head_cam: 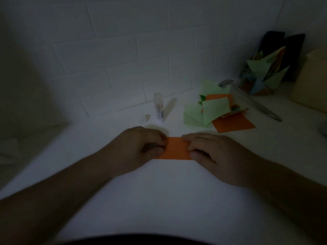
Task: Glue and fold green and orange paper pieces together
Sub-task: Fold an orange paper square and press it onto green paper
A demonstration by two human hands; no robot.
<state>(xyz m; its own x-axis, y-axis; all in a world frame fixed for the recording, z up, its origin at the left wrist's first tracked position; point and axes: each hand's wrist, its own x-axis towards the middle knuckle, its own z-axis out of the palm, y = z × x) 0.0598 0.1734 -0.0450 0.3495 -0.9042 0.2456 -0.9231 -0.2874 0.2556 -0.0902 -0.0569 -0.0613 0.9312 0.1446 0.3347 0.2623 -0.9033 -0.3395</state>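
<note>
Dim head view of a white worktop (159, 188) against a white tiled wall (115, 55). An orange paper piece (174, 148), a flat rectangle, lies on the worktop between both hands. The left hand (141, 145) has curled fingers and thumb pinching the piece's left end; the right hand (210, 152) likewise pinches its right end, thumb tip on the near corner. Each hand's grip is nearly closed on the paper. Behind the orange piece, a glue stick (158, 107) stands upright, cap on; its label carries printing too blurred to read. Just left of the glue stick lies a small pale scrap (147, 117). Behind and to the right of the orange piece, a loose heap of green paper pieces (203, 110) overlaps further orange sheets (233, 123). Farther right of the heap lies a clear tube (251, 99) on its side, and beyond it a cluster of folded coloured paper (263, 75) beside a dark object (286, 53).
</note>
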